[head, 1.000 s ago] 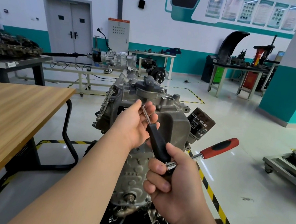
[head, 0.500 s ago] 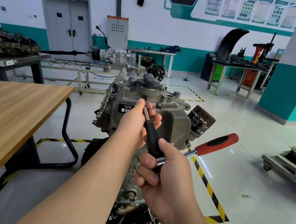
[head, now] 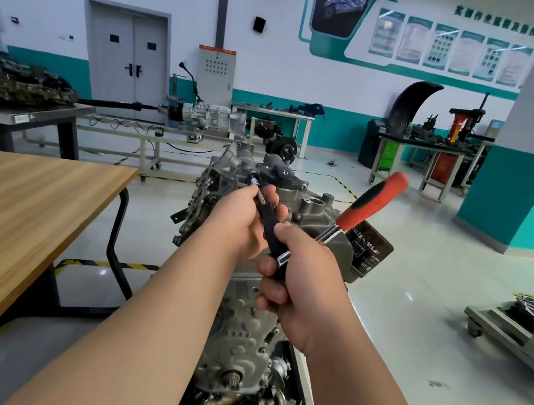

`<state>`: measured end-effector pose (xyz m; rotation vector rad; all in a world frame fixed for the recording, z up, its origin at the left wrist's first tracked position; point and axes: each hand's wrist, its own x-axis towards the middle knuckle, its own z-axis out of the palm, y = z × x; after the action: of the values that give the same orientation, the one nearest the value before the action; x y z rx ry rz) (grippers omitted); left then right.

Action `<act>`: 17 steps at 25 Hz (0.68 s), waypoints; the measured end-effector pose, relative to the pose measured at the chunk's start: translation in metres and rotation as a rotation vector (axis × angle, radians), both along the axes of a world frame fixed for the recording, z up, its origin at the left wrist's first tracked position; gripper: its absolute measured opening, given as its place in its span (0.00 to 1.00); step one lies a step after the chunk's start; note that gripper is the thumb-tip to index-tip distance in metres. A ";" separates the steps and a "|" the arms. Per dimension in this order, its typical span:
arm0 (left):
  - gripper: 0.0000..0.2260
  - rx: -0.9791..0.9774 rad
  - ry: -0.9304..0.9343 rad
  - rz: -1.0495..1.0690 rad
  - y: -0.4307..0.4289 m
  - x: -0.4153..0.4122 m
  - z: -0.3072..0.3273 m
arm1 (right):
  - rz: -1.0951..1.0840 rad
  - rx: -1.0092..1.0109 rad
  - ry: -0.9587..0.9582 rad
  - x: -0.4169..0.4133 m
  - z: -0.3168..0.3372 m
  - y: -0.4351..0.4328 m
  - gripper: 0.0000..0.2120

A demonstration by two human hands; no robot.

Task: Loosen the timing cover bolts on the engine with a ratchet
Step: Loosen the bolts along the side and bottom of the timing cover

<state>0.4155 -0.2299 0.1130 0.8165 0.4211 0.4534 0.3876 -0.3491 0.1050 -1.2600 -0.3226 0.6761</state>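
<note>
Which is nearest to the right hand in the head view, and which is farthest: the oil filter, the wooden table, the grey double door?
From the right hand:
1. Oil filter, just right of the hand, on the engine's side.
2. Wooden table, across to the left.
3. Grey double door, in the far wall, upper left.

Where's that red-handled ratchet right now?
In the head view, centre-right: the ratchet is gripped in the right hand, red handle angling up-right above the engine.
</note>
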 end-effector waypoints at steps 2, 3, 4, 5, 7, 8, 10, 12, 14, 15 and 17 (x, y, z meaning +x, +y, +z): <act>0.15 -0.014 0.001 0.003 0.002 0.001 0.000 | -0.010 -0.032 -0.019 -0.002 0.002 0.004 0.09; 0.15 -0.017 0.004 -0.004 0.004 0.002 0.001 | -0.011 -0.041 -0.024 -0.003 0.002 0.006 0.11; 0.15 -0.022 0.006 -0.012 0.006 0.002 0.001 | -0.011 -0.049 -0.028 -0.003 0.003 0.007 0.12; 0.15 -0.026 0.007 -0.020 0.007 0.002 0.001 | -0.010 -0.055 -0.030 -0.003 0.004 0.008 0.12; 0.16 -0.037 0.012 -0.038 0.008 0.001 0.001 | -0.007 -0.063 -0.043 -0.004 0.007 0.008 0.10; 0.16 -0.044 0.012 -0.040 0.009 0.001 0.001 | -0.011 -0.080 -0.068 -0.004 0.008 0.008 0.09; 0.17 -0.057 -0.002 -0.044 0.009 0.000 0.000 | -0.048 -0.179 -0.199 -0.005 0.012 0.006 0.07; 0.16 -0.070 -0.007 -0.059 0.007 -0.003 0.003 | -0.112 -0.378 -0.479 -0.004 0.017 0.006 0.08; 0.14 -0.016 -0.013 -0.063 0.004 -0.006 0.004 | -0.171 -0.577 -0.775 -0.002 0.023 0.007 0.09; 0.16 0.018 -0.004 -0.052 0.003 -0.006 0.004 | -0.190 -0.654 -0.865 0.000 0.026 0.009 0.11; 0.16 0.015 -0.013 -0.061 0.002 -0.007 0.003 | -0.207 -0.716 -0.913 0.001 0.031 0.013 0.13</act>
<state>0.4081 -0.2277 0.1164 0.8382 0.3803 0.4051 0.3888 -0.3364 0.1360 -2.2265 -0.7171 -0.0354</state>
